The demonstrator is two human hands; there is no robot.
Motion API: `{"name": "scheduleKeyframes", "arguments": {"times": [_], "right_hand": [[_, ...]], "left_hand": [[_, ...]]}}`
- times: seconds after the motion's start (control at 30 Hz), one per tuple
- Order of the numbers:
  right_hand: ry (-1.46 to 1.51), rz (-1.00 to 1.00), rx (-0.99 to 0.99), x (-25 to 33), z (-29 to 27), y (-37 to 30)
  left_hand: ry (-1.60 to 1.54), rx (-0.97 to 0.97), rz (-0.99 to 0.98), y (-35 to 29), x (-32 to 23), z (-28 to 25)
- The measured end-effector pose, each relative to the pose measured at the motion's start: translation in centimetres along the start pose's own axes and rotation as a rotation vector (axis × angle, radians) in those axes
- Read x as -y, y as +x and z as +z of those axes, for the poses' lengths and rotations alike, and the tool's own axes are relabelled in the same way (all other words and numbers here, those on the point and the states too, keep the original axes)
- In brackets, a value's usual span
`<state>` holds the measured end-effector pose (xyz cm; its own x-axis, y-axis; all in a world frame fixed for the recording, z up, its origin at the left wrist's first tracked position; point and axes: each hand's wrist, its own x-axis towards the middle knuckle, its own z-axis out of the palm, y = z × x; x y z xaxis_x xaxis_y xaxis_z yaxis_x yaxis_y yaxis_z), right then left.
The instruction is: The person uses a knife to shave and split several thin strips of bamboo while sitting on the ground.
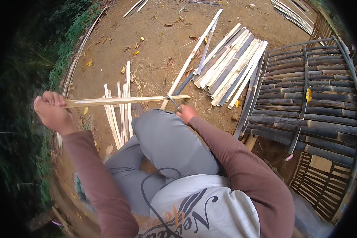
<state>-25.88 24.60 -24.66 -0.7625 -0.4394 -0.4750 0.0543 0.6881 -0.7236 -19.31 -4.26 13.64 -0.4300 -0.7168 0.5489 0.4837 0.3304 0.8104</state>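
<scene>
My left hand (pixel 53 113) is wrapped round one end of a long pale bamboo strip (pixel 119 101), out to the left of my knees. The strip runs almost level to the right, ending just beyond my raised knee. There my right hand (pixel 186 115) grips a knife (pixel 179 108), of which a dark rounded handle end and a thin blade show. The blade slants up and left, crossing the strip near its far end; whether it cuts into the wood, I cannot tell. Several short split bamboo pieces (pixel 127 107) lie on the ground behind the strip.
A row of bamboo slats (pixel 234 63) lies on the dirt ahead to the right. A longer pale stick (pixel 192 55) slants beside it. To my right stands a dark bamboo-slat bench (pixel 305 95) with a yellow round object (pixel 308 95) on it. Green plants (pixel 69 47) border the left.
</scene>
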Motion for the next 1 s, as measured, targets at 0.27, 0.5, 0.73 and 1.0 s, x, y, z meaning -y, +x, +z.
{"name": "scheduleKeyframes", "arguments": {"times": [0.27, 0.5, 0.73, 1.0], "right_hand": [[-0.08, 0.088, -0.126, -9.3, 1.6, 2.2], [0.108, -0.085, 0.0, -0.5, -0.2, 0.9], [-0.101, -0.071, -0.061, -4.1, 0.1, 2.4], [-0.104, 0.037, -0.13, -4.3, 2.1, 1.1]], "left_hand": [[-0.009, -0.007, -0.048, 0.1, -0.8, 1.2], [-0.055, 0.107, -0.013, -0.9, -1.2, 0.4], [-0.13, 0.124, -0.005, -2.0, -2.0, 0.3], [-0.127, 0.174, -0.019, -1.4, -0.7, -1.2]]}}
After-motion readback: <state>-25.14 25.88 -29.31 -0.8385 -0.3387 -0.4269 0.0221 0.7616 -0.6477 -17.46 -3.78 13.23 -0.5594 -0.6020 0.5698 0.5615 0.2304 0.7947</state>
